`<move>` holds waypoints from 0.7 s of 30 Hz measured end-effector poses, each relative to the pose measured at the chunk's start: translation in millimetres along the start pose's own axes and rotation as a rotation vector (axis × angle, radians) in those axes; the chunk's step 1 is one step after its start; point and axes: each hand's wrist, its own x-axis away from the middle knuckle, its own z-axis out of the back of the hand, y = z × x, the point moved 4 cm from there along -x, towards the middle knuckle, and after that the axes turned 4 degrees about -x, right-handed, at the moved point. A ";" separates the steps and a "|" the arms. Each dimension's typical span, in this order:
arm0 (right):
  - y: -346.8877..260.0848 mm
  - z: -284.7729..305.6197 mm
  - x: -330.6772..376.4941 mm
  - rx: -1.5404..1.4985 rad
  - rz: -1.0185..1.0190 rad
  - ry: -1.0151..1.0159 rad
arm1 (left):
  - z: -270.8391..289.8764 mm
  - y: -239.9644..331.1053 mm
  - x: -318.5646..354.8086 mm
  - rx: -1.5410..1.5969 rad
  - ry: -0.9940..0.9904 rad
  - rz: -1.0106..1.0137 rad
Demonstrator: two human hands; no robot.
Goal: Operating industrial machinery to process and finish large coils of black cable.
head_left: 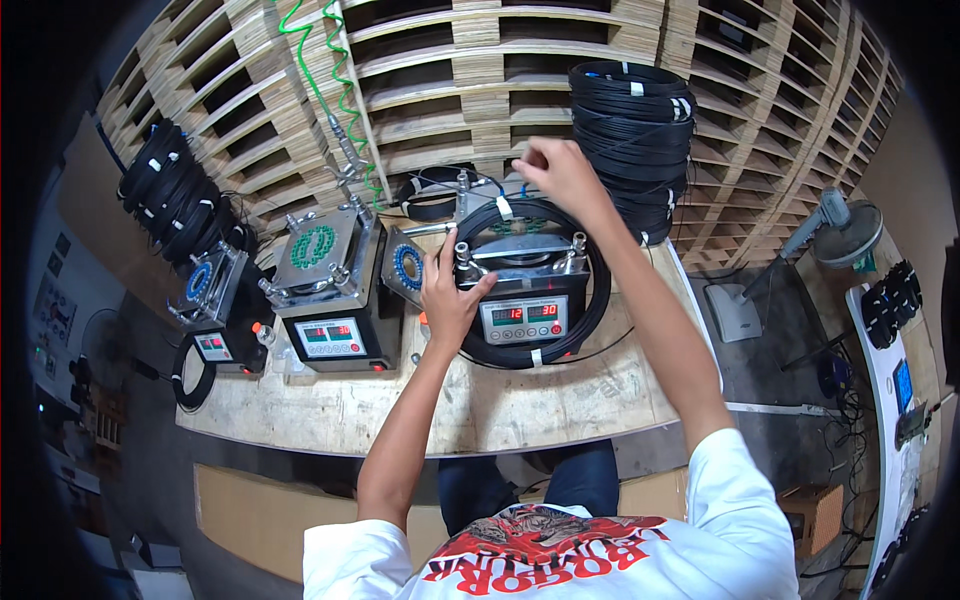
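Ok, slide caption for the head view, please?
Left hand at a black cable coil around a machine; right hand farther forward.

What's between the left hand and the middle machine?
The head view shows a metal plate with a blue ring and something orange between the left hand and that machine.

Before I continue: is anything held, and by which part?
The left hand seems to grip the coil by its left side. The right hand is curled; whether it holds anything cannot be told.
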 end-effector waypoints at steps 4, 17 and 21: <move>72.2 -33.8 -54.7 0.206 -0.043 -0.588 | -9.9 4.2 -1.0 0.079 -0.010 -0.021; 104.0 -77.9 -54.7 0.526 -0.093 -0.817 | -6.3 0.6 1.1 0.046 -0.003 -0.015; 97.9 -81.7 -59.2 0.627 -0.085 -0.876 | -8.8 0.2 0.8 0.044 0.002 -0.012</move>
